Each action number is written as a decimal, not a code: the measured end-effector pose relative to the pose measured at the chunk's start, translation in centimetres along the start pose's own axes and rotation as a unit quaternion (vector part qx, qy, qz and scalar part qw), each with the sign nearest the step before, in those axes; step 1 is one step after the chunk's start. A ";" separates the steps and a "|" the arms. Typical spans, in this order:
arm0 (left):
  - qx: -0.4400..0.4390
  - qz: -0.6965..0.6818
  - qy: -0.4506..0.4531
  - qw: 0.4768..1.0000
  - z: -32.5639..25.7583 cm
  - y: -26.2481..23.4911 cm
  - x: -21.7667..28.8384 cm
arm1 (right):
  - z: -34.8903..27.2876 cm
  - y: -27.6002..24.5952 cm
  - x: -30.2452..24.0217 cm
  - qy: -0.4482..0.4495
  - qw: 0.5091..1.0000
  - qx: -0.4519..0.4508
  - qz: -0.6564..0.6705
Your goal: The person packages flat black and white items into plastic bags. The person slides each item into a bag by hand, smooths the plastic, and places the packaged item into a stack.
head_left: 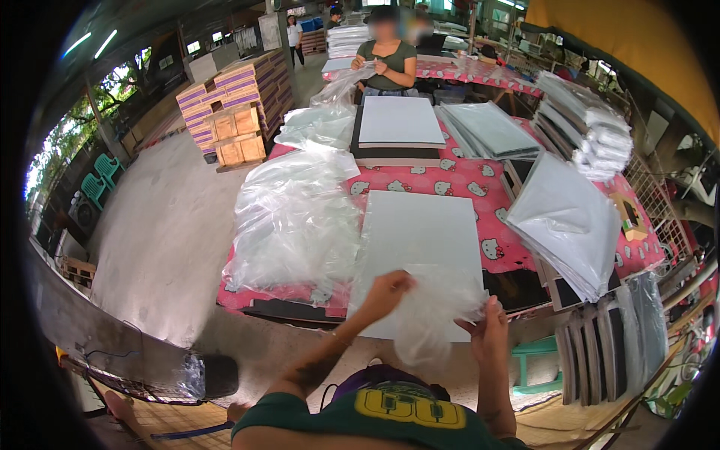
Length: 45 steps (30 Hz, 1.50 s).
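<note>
A clear plastic bag hangs between my hands over the near edge of the table. My left hand is closed at the bag's left side, slightly blurred. At its right edge my right hand pinches the plastic between thumb and fingers. Beneath the bag lies a large flat white board, partly covered by it. Left of the board spreads a loose heap of clear plastic bags. To the right, several boards in clear plastic form a slanted stack.
A pink patterned tablecloth covers the table. Farther back are another board stack and wrapped boards. Across the table a co-worker handles plastic. Piled cartons stand at left; wrapped panels lean at right beside a green stool.
</note>
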<state>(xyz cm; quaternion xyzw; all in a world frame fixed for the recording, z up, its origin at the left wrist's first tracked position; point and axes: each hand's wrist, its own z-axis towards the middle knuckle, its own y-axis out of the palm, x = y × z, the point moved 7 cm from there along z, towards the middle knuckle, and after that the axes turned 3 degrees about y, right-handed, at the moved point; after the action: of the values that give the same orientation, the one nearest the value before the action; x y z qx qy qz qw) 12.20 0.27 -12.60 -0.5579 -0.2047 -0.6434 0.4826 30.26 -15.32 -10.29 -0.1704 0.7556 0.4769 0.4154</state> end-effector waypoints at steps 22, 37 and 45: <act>-0.211 0.116 0.186 0.953 0.5 2.4 13.0 | -1.3 7.7 -6.4 -0.168 0.775 -0.398 -0.461; 0.125 -0.221 -0.068 0.965 5.7 -12.2 9.7 | 8.9 -10.2 -19.2 -0.380 0.677 0.203 -0.597; -0.111 -0.406 -0.019 0.907 2.4 -1.7 19.9 | 5.0 4.9 -5.4 -0.432 0.611 0.050 -0.661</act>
<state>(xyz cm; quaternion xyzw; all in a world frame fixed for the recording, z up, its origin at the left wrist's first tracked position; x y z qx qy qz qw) 13.77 -4.82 6.85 -0.4883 -0.3499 -0.7917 0.1112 32.58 -9.41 -4.23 -0.3765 0.1938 0.0529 0.9044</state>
